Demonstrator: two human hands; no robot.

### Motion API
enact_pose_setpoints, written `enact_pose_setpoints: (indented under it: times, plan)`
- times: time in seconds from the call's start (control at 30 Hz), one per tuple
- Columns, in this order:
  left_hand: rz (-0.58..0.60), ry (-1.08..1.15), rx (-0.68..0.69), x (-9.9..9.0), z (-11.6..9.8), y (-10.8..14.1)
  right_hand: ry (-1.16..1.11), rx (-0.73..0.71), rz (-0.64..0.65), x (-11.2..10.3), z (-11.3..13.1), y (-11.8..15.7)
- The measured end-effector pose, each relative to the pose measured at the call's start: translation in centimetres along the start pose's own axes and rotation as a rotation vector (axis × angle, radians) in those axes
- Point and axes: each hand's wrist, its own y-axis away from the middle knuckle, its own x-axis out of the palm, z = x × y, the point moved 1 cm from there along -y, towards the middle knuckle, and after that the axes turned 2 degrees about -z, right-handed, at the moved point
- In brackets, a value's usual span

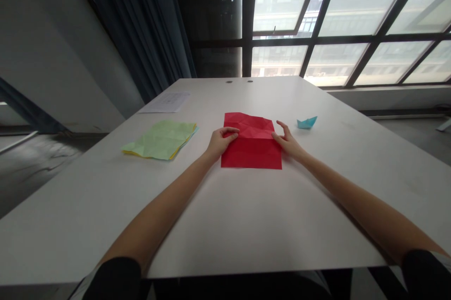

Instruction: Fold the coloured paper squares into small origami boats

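Note:
A creased red sheet of paper (pixel 251 152) lies in front of me on the white table, with a raised fold running across it. At its left edge, my left hand (pixel 221 142) pinches the paper near the fold between thumb and fingers. My right hand (pixel 287 140) is at the right edge, its thumb touching the paper by the fold and its index finger raised apart. Whether the right hand grips the edge is hard to make out.
Left of the red paper is a stack of creased green and yellow sheets (pixel 162 139). A small blue folded paper boat (pixel 307 123) stands to the right. Printed white paper (pixel 165 103) lies at the left edge of the white table (pixel 260 225).

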Motion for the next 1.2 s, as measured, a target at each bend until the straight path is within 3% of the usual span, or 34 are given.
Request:
enact_pose_setpoints:
  times: [0.07,0.17,0.43,0.67,0.83,0.97,1.2]
  plan:
    - [-0.001,0.023,-0.002,-0.05,0.06,-0.07,-0.199,-0.017,0.093,0.02,0.07,-0.06]
    - [-0.009,0.052,-0.02,-0.11,0.29,-0.18,-0.311,-0.113,0.096,-0.05,0.2,-0.28]
    - [-0.034,0.026,-0.009,-0.28,0.65,-0.44,-0.256,-0.111,0.028,-0.12,0.05,-0.46]
    - [0.104,-0.084,-0.009,-0.44,0.43,-0.25,-0.116,-0.154,0.036,0.01,0.75,0.14]
    - [0.125,0.009,0.072,-0.53,0.11,-0.04,-0.294,-0.115,0.014,0.04,0.88,0.28]
    - [0.109,0.165,-0.031,-0.43,0.13,0.02,-0.415,-0.042,-0.016,-0.12,0.58,0.13]
    - [0.112,0.177,-0.112,-0.59,0.81,-0.53,-0.38,-0.034,0.085,-0.41,0.49,-0.03]
